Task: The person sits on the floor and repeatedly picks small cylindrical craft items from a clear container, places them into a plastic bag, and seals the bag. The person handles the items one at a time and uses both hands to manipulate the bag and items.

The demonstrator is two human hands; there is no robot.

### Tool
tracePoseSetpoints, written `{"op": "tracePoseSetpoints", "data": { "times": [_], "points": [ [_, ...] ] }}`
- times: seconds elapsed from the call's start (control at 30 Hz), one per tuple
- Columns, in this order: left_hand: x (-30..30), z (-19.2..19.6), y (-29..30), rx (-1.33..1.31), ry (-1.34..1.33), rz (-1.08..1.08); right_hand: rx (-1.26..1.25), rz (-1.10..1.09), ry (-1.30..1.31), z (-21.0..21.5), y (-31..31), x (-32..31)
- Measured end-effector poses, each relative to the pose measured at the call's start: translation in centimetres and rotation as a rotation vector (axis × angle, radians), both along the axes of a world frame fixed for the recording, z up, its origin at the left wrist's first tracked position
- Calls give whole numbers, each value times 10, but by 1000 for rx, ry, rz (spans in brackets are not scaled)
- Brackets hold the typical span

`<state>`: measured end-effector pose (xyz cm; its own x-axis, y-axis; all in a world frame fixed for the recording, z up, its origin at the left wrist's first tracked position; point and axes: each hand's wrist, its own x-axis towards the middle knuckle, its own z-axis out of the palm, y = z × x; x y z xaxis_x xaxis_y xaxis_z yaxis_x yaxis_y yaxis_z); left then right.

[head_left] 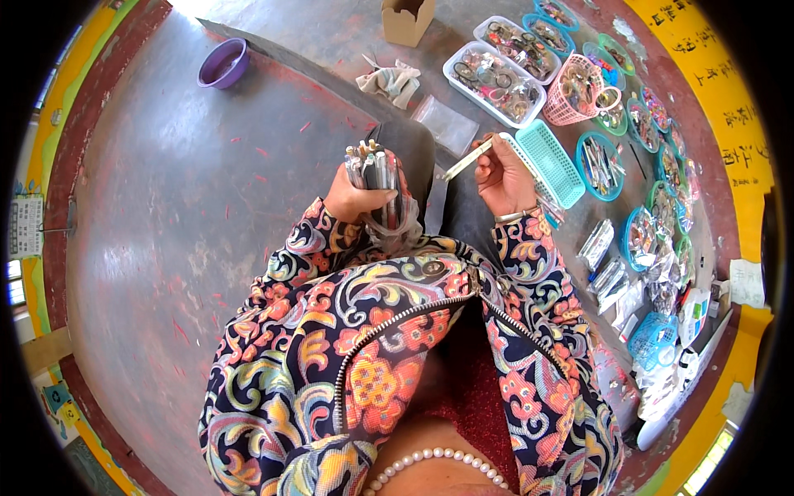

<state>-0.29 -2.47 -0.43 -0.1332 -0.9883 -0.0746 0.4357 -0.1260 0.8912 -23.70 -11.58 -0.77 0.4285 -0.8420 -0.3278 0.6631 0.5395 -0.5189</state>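
The person wears a zip-up jacket (397, 347) with a dark ground covered in swirling paisley and flower patterns in orange, pink, yellow, white and blue. Its metal zipper (389, 326) lies open over a dark red top (463, 388). A pearl necklace (438, 463) circles the neck, and a thin metal bangle (514, 217) rings the right wrist.

Bright daylight, sharp, fisheye-bent edges
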Motion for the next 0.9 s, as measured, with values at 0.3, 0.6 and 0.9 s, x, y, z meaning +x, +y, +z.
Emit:
{"op": "tracePoseSetpoints", "data": {
  "times": [0.3, 0.6, 0.9],
  "points": [
    [-1, -2, 3, 15, 34, -6, 165, -203, 146, 9, 2, 5],
    [10, 1, 17, -279, 52, -311, 74, -56, 167, 3, 6, 4],
    [12, -15, 16, -199, 315, -572, -126, 87, 196, 14, 14, 15]
  ]
}}
